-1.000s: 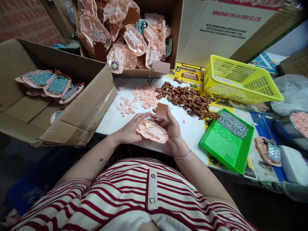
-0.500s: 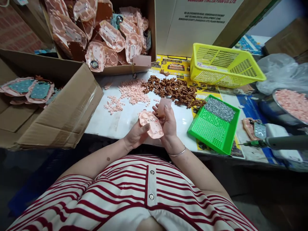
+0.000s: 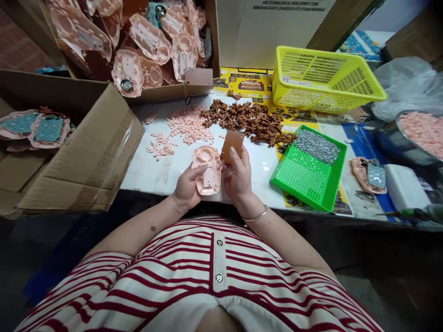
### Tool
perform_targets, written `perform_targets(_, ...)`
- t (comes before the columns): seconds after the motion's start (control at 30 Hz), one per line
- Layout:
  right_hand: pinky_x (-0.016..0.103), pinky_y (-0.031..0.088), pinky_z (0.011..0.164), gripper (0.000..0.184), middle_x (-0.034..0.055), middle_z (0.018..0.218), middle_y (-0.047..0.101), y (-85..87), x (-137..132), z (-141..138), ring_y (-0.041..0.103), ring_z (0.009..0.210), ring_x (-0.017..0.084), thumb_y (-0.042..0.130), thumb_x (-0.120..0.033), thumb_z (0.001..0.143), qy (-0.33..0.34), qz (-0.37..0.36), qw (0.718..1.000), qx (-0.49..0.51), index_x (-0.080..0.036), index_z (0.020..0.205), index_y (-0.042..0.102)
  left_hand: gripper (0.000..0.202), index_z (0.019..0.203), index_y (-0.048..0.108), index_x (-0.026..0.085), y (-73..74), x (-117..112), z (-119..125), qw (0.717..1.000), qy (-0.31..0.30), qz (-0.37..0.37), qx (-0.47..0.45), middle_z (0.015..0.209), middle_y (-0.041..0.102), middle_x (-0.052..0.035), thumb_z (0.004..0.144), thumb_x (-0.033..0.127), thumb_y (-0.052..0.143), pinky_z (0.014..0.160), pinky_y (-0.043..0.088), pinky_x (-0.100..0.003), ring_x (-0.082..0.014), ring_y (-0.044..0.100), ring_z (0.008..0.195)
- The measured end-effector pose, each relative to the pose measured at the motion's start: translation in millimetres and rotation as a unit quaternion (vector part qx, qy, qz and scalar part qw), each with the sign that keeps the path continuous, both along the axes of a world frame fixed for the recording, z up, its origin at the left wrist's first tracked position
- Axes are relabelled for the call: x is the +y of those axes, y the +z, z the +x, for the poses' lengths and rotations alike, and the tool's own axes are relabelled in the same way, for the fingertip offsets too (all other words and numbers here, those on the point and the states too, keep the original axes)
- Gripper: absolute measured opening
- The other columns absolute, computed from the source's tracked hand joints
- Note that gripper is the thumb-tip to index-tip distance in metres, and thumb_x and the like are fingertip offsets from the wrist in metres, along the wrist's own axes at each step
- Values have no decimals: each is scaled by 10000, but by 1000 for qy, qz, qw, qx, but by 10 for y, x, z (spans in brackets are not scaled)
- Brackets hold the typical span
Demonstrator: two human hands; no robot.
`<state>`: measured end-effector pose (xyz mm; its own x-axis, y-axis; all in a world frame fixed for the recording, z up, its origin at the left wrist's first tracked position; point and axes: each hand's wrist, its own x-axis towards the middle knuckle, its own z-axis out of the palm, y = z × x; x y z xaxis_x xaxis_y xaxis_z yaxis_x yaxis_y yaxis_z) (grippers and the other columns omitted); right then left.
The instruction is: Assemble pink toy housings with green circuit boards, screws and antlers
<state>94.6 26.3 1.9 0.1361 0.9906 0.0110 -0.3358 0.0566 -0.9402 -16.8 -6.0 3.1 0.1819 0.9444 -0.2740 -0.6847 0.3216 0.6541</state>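
Gripped in my left hand (image 3: 188, 188) is a pink plastic shell (image 3: 208, 171), its hollow inner side facing up, with a round recess at the far end. My right hand (image 3: 238, 173) pinches a brown circuit board (image 3: 232, 146) between thumb and fingers, held up just right of the shell. Thin wires run from the shell toward the board. Beyond my hands lie a heap of small pink pieces (image 3: 190, 127) and a pile of brown rubbery parts (image 3: 247, 121) on the white table surface (image 3: 157, 173).
A green tray (image 3: 311, 184) of small metal screws (image 3: 317, 146) sits to the right, below a yellow basket (image 3: 328, 80). Cardboard boxes (image 3: 83, 161) with more shells stand left. At far right are another shell assembly (image 3: 369, 175), a blurred screwdriver (image 3: 415, 214) and a metal bowl (image 3: 391, 143).
The shell has turned more upright and moved slightly left. The board has tipped to show its brown face and now stands farther from the shell. The hanging screwdriver has swung right.
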Motion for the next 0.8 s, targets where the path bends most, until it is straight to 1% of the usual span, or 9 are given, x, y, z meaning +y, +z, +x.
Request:
perform_targets(0.13,376,507,1080,527,50,1303,653,-88,-170,167,623,1209,210,731,-520,799,49,7,998,-50,-297,1243,555,553,1230,640,105,-9,3,-160,999,-14,-31,-20,1141,761,-146,699,260,647,1055,518,-582,-366,668,1208)
perform_targets(0.2,361,542,1006,597,50,1247,688,-105,-287,278,651,1153,202,779,-511,768,91,-20,993,-78,-298,1273,541,598,1254,635,113,-29,-4,-219,999,-3,-34,-19,1135,766,-131,664,211,656,1049,522,-584,-358,681,1183)
perform_targets(0.3,330,577,733,770,43,1029,752,-74,-428,450,714,885,194,806,-551,719,156,-126,974,-110,-280,1357,470,603,1240,648,90,-54,-8,-269,999,6,-33,-13,1136,764,-147,649,212,667,1053,526,-562,-359,688,1167)
perform_targets(0.37,283,491,540,809,23,827,749,-42,-469,562,673,649,174,786,-594,713,188,-196,951,-148,-244,1370,470,598,1239,650,74,-55,-2,-287,999,6,-32,-3,1146,760,-161,661,228,668,1058,525,-544,-355,689,1164)
perform_targets(0.43,269,422,484,692,8,692,707,-34,-472,668,604,535,153,739,-612,744,193,-208,935,-210,-207,1277,565,613,1267,634,69,-42,8,-300,999,3,-31,12,1155,756,-164,677,233,664,1060,524,-529,-344,694,1157)
perform_targets(0.53,319,474,584,408,34,690,677,-79,-443,797,595,590,162,656,-545,823,148,-111,917,-353,-193,1026,693,632,1301,606,66,-19,19,-309,999,0,-28,23,1171,751,-163,692,228,651,1047,530,-527,-336,701,1141)
perform_targets(0.6,359,504,693,298,72,791,688,-116,-421,836,620,694,188,601,-461,874,117,-21,876,-467,-199,954,721,635,1301,603,61,-10,22,-305,999,1,-27,18,1172,749,-166,688,219,645,1035,534,-535,-340,703,1131)
perform_targets(0.67,391,509,770,282,111,915,689,-122,-401,820,636,811,230,594,-415,889,106,36,812,-572,-198,1008,730,626,1292,609,59,-3,21,-295,1000,4,-29,9,1155,754,-163,686,212,641,1023,539,-534,-340,707,1118)
perform_targets(0.8,435,514,792,413,154,1066,656,-43,-343,675,618,1031,337,654,-445,870,124,11,690,-713,-182,1187,691,594,1250,638,62,30,17,-265,999,11,-39,-4,1102,769,-157,675,205,664,1008,546,-496,-325,719,1078)
